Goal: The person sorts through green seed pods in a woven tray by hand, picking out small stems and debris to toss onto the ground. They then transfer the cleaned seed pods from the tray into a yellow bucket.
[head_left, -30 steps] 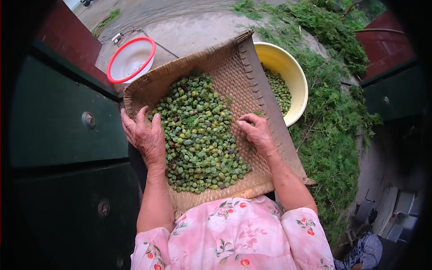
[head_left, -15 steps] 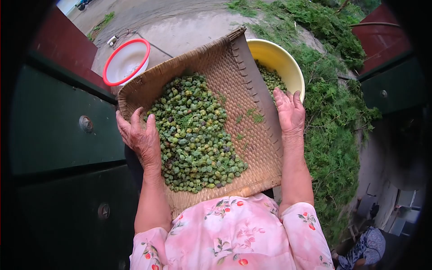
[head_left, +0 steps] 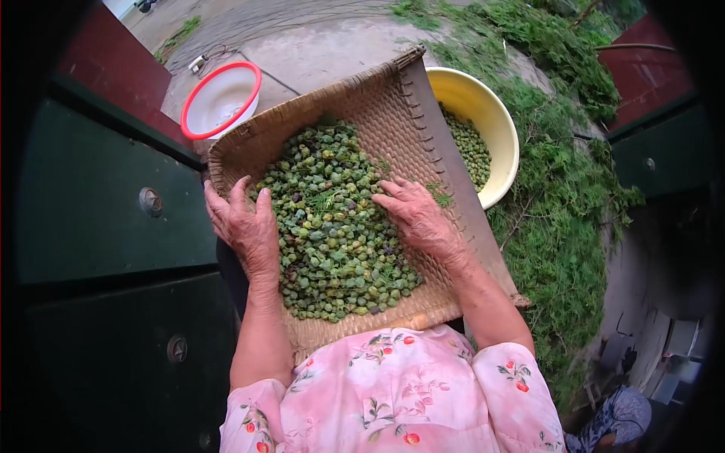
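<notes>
A woven winnowing basket (head_left: 423, 264) lies tilted across my lap, with a heap of small green cones (head_left: 332, 234) on its left and middle part. My left hand (head_left: 245, 226) is over the basket's left rim, holding it, with thumb and forefinger on the inner side beside the heap. My right hand (head_left: 419, 215) is inside the basket at the heap's right edge, fingers apart and fingertips by the cones; nothing shows in it. Bits of green leaf sprig (head_left: 438, 195) lie on the weave near that hand.
A yellow tub (head_left: 502, 162) with more green cones stands beyond the basket's right side. A white basin with a red rim (head_left: 257, 75) stands at the back left. Cut green branches (head_left: 551, 264) cover the ground on the right. Dark green door panels (head_left: 98, 204) flank the left.
My right hand has moved left from beside the yellow tub into the basket, up to the heap's right edge. My left hand stays at the left rim.
</notes>
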Motion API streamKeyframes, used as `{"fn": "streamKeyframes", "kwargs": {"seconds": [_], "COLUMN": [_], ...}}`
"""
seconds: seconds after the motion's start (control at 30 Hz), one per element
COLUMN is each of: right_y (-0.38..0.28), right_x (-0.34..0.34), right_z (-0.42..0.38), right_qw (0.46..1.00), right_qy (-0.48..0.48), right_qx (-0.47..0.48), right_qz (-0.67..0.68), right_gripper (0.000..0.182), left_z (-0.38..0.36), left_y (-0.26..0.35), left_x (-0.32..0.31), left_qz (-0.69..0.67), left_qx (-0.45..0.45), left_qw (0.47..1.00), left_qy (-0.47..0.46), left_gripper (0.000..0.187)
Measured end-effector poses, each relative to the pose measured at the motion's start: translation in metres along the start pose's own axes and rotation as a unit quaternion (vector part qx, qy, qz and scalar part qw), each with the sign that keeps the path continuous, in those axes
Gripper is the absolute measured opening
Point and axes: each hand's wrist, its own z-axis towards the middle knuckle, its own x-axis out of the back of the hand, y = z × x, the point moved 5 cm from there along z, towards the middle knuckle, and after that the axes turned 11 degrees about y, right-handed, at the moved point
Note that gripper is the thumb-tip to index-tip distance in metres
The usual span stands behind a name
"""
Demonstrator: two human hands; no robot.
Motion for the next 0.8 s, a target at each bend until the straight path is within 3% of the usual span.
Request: {"fn": "streamKeyframes", "kwargs": {"seconds": [0.1, 0.2, 0.3, 0.4, 0.5, 0.6, 0.8], "right_y": [0.007, 0.038, 0.033, 0.008, -0.017, -0.007, 0.033], "right_x": [0.022, 0.026, 0.034, 0.019, 0.000, 0.008, 0.031], "right_z": [-0.007, -0.019, -0.009, 0.004, 0.007, 0.005, -0.014], "right_qw": [0.997, 0.990, 0.980, 0.990, 0.996, 0.999, 0.987], "right_qy": [0.000, 0.065, 0.112, 0.135, 0.070, 0.033, 0.115], "right_qx": [-0.009, -0.123, -0.157, -0.050, 0.055, 0.014, -0.108], "right_qz": [-0.074, 0.017, 0.046, 0.017, -0.024, -0.032, 0.027], "right_gripper": [0.022, 0.022, 0.026, 0.031, 0.035, 0.034, 0.015], "left_z": [0.000, 0.000, -0.001, 0.000, 0.000, -0.001, -0.001], "left_y": [-0.001, -0.001, -0.003, -0.003, -0.003, -0.003, -0.003], "left_x": [-0.001, -0.002, -0.003, -0.003, -0.003, -0.003, -0.003], "left_qz": [-0.002, 0.000, -0.008, -0.002, 0.001, -0.007, -0.012], "left_qx": [0.004, 0.004, 0.012, 0.014, 0.008, 0.008, 0.009], "left_qw": [1.000, 1.000, 1.000, 1.000, 1.000, 1.000, 1.000], "left_qy": [0.003, 0.005, 0.005, 0.002, 0.001, 0.001, 0.007], "left_gripper": [0.034, 0.035, 0.030, 0.030, 0.034, 0.034, 0.035]}}
